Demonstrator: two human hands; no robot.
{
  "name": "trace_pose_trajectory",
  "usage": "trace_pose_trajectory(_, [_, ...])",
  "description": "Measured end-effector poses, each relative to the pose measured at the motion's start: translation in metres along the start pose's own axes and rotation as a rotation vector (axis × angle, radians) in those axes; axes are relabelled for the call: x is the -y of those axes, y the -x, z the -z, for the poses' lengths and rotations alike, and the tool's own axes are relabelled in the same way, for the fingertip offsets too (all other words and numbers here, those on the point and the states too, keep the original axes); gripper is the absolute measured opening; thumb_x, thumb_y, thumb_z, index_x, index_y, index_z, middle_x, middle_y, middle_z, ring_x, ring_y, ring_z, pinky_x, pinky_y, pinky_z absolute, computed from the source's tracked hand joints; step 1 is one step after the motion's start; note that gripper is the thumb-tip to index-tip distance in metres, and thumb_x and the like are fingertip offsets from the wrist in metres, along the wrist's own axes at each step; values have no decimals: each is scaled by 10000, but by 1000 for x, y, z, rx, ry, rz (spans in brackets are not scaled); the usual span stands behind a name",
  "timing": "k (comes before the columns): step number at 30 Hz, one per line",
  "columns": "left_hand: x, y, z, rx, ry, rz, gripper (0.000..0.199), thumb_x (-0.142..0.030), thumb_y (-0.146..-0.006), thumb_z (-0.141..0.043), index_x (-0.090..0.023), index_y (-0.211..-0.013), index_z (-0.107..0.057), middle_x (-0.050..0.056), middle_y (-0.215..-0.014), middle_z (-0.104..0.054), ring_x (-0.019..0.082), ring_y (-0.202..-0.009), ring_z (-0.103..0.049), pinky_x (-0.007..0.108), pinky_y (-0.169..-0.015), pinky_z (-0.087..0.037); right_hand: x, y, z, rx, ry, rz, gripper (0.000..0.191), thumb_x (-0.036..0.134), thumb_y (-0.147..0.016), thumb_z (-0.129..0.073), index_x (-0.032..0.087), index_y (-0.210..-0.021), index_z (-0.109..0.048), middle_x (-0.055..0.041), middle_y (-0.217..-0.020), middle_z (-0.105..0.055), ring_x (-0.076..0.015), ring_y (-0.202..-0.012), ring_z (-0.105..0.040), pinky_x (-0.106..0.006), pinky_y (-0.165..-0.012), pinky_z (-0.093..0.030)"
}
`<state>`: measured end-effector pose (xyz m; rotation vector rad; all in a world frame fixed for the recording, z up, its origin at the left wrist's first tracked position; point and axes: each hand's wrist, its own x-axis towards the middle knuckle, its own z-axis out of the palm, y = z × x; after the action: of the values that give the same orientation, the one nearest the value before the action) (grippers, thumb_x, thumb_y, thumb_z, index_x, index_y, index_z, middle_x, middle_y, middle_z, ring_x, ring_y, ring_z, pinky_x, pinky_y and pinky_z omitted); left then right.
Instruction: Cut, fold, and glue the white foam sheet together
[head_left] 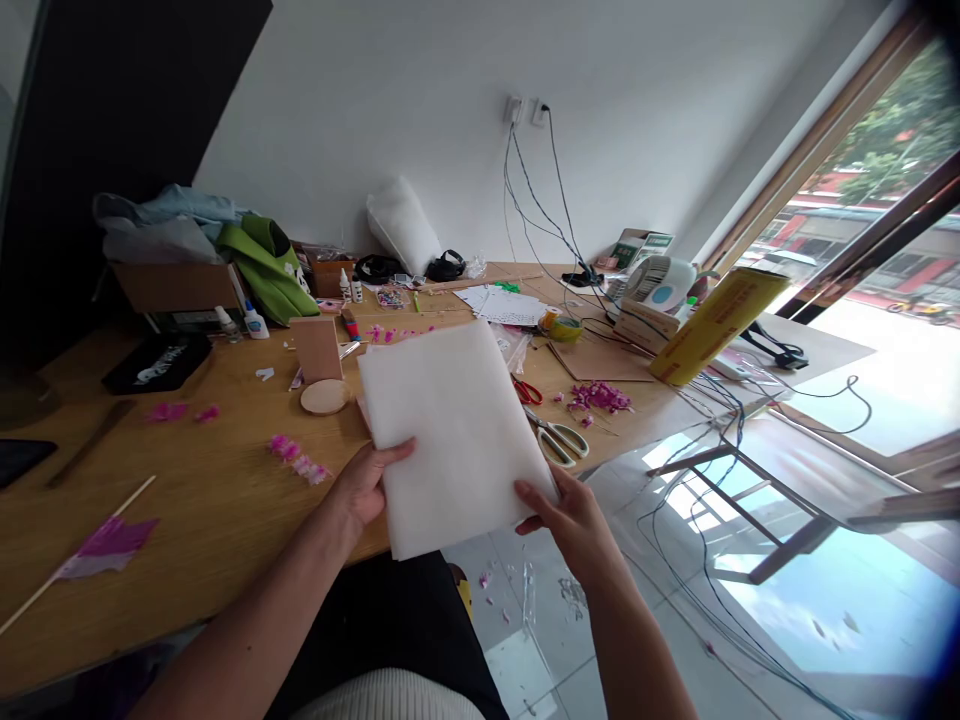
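A stack of white translucent sheets (457, 440) is held tilted above the front edge of the wooden table (217, 520). My left hand (369, 482) grips its left edge, thumb on top and fingers hidden beneath. At the lower right corner, my right hand (562, 515) pinches the stack. Just right of the sheets lie scissors with pale handles (561, 440) and red-handled scissors (527, 392). Left of the stack are a round wood slice (325, 397), an upright pinkish-brown block (317, 350) and a string of pink petals (296, 458).
A stick with a purple-pink flag-like piece (109, 550) lies at the left. Purple petals (600, 397) are heaped at the right, near a yellow box (716, 325) and a fan (656, 283). Cables (739, 420) hang down by a wooden chair (780, 480).
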<state>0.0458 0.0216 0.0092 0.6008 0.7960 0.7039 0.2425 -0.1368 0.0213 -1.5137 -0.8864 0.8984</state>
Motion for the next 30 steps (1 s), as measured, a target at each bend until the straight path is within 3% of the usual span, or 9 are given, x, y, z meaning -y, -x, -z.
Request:
trace_pose_trajectory(3, [6,-4,-4,21,-77,4,443,-158,-611,-834,-127,-1024,-676,140,-1086,-721,271,-936,-689,382,-817,-575,-24,0,0,-55,-155,-82,510,455,-718,-759,127,-1094,-652,-12,-770,-619,-128,-596,-555,-260,-481,-568])
trace_pose_trajectory(8, [12,-1,-3,192,-203,26,520,-315,-682,-808,-139,-1133,-616,155,-1147,-689,265,-968,-670,342,-780,-551,-55,9,-3,-160,-467,-224,447,380,-657,-832,122,-979,-661,0,-711,-624,-110,-558,-584,-200,-452,-560])
trace_pose_trajectory(12, [23,6,3,240,-285,23,643,-312,-669,-803,-155,-1226,-522,153,-1214,-649,266,-999,-646,317,-740,-533,-68,18,-15,-215,-544,-243,427,371,-664,-832,145,-982,-657,3,-712,-652,-121,-565,-620,-188,-464,-568])
trace_pose_trajectory(16, [21,7,11,195,-406,-51,698,-284,-652,-782,-168,-1262,-463,133,-1227,-632,242,-946,-639,293,-690,-513,-69,25,-23,-218,-535,-245,472,422,-664,-818,168,-1031,-663,-41,-864,-702,-183,-690,-668,-265,-562,-602])
trace_pose_trajectory(19, [10,11,14,250,-571,-130,633,-290,-702,-720,-177,-1270,-464,108,-1187,-645,246,-959,-633,304,-727,-504,-66,26,-22,-177,-534,-249,525,514,-684,-772,180,-1075,-671,-100,-995,-716,-259,-798,-685,-324,-577,-585])
trace_pose_trajectory(23, [-6,37,6,245,-1050,-385,439,-245,-791,-597,-223,-1226,-543,52,-1005,-694,238,-890,-648,303,-754,-472,-65,22,-20,-197,-561,-203,496,447,-664,-811,207,-1081,-691,-88,-1043,-723,-236,-850,-674,-302,-646,-559])
trace_pose_trajectory(26, [-12,60,-2,225,-1316,-499,491,-196,-827,-526,-282,-1309,-507,19,-858,-704,221,-741,-656,280,-648,-445,-69,21,-24,-187,-594,-223,441,377,-607,-860,194,-985,-725,-83,-991,-739,-232,-835,-672,-334,-711,-557])
trace_pose_trajectory(28, [-13,66,-2,260,-1341,-516,501,-190,-832,-525,-292,-1322,-502,15,-846,-705,218,-739,-659,270,-634,-447,-70,22,-27,-173,-630,-222,422,363,-586,-872,184,-942,-734,-94,-980,-744,-246,-849,-673,-361,-745,-555])
trace_pose_trajectory(30, [-13,63,2,327,-1228,-481,476,-210,-833,-552,-283,-1302,-520,19,-921,-711,215,-813,-665,268,-688,-476,-67,23,-28,-178,-659,-183,447,358,-576,-874,189,-965,-734,-99,-992,-744,-258,-878,-672,-385,-790,-547])
